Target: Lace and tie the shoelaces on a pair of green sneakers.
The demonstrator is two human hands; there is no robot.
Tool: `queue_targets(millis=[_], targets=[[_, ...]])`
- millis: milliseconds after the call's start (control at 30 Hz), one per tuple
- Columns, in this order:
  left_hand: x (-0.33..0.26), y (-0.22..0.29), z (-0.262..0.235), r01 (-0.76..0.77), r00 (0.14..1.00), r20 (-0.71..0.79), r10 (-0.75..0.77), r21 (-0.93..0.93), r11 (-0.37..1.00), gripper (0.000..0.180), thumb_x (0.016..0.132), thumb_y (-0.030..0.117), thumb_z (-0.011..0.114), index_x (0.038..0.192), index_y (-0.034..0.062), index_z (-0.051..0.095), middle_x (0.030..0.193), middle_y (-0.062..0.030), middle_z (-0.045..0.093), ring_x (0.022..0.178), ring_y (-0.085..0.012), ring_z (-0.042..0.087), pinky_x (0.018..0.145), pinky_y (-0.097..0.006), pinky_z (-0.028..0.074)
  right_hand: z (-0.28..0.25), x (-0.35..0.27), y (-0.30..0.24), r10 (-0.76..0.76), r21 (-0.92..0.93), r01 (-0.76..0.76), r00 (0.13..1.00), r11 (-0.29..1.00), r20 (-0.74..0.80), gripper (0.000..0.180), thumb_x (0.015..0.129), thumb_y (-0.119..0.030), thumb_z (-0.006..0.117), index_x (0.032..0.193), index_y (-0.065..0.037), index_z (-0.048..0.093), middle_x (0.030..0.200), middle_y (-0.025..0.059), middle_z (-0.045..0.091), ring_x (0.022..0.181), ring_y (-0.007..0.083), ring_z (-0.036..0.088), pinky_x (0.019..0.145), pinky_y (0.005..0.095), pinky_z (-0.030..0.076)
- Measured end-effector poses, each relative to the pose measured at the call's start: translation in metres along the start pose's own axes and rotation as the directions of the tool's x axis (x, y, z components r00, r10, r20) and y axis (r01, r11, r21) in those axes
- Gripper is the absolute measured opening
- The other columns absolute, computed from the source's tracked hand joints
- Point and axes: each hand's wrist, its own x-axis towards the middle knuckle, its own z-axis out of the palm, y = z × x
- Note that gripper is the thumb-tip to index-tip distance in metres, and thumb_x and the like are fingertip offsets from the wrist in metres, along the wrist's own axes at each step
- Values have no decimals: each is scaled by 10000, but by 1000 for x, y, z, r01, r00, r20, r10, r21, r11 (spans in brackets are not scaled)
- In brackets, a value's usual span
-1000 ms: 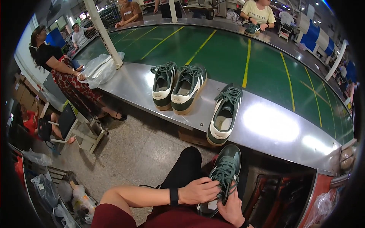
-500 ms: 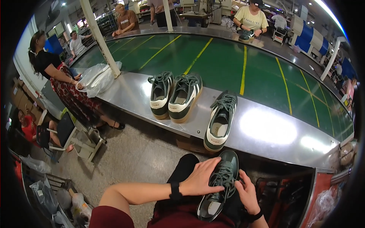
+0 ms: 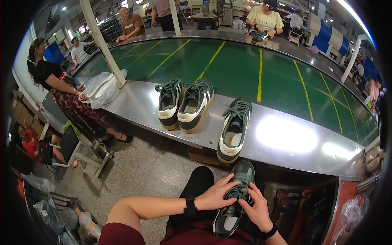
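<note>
Both hands, left hand point(image 3: 214, 196) and right hand point(image 3: 256, 206), gripped the laces of a green sneaker point(image 3: 233, 200) on the lap at 6 o'clock, fingers hiding the lacing. At 12 o'clock, three matching sneakers point(image 3: 196, 108) stood on the steel counter point(image 3: 286, 134) beside a green conveyor belt point(image 3: 245, 65).

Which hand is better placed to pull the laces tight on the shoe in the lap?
Probably the left hand: its fingers already lie on the laces of the dark green shoe. The right hand rests along the shoe's side, steadying it.
</note>
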Motion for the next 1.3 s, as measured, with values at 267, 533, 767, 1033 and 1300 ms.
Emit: queue_targets(millis=[267,533,767,1033,1300], targets=[[-20,16,1,-165,977,-126,169,45,985,299,831,122,666,1111,47,594,1327,-142,519,1302,-335,427,1049,-406,393,-3,-8,-4,-213,-104,207,976,973,-47,217,736,-57,729,945,-35,674,1145,118,643,948,307,623,827,370,510],[-46,34,-1,-240,953,-149,264,160,958,348,697,79,725,1034,52,641,1043,-87,624,1004,-277,604,846,-375,491,-12,-28,-18,-101,-67,105,993,992,63,307,758,-68,730,1053,-51,650,1011,141,645,854,288,645,728,331,534],[-67,51,-33,-324,946,72,317,263,908,293,758,166,728,1022,52,671,1009,-90,656,1001,-252,633,810,-360,499,-24,-36,-21,-263,-58,272,956,960,131,260,810,-63,697,1061,-16,646,1001,146,661,901,313,648,778,351,532],[-32,28,-33,120,923,-375,-91,56,991,158,832,22,648,986,9,683,975,-117,678,909,-250,652,818,-326,505,-19,3,12,-23,-83,13,993,996,-115,136,851,-13,631,986,-19,644,825,113,648,689,225,647,622,304,516],[25,29,-28,-79,985,-107,136,421,904,188,727,158,747,868,48,688,848,-73,623,827,-269,596,709,-369,504,-7,38,-12,-336,-458,315,941,831,39,209,718,-26,691,917,-39,633,832,93,571,840,272,585,722,369,500]])
